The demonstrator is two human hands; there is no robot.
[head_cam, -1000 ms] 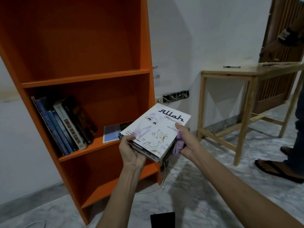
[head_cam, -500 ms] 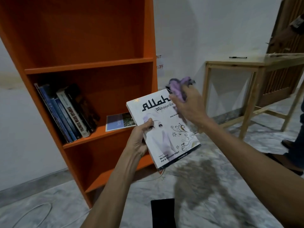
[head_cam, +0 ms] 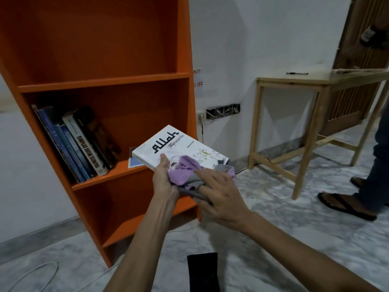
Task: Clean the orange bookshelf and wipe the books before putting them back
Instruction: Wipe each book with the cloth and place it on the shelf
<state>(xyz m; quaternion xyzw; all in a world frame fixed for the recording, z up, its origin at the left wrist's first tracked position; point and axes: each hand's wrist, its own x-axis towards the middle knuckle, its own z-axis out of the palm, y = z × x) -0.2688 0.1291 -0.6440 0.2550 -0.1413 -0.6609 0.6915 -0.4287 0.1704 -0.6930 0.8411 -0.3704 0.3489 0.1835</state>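
By orange bookshelf (head_cam: 105,81), L hand (head_cam: 164,182) grips book (head_cam: 168,144); R hand (head_cam: 221,194), fingers spread, presses cloth (head_cam: 185,169).

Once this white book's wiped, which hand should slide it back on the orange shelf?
Probably left. The left hand grips the white book nearest the orange bookshelf; the right hand presses the purple cloth on its cover.

The white book's (head_cam: 168,144) near end is hidden under the purple cloth (head_cam: 185,171) and the right hand (head_cam: 221,194), whose fingertips sink out of sight into its folds. The book covers most of a blue booklet (head_cam: 134,162). The orange bookshelf (head_cam: 105,81) hides part of a wall note (head_cam: 199,81). The bystander's leg (head_cam: 379,165) is cut off at the frame edge
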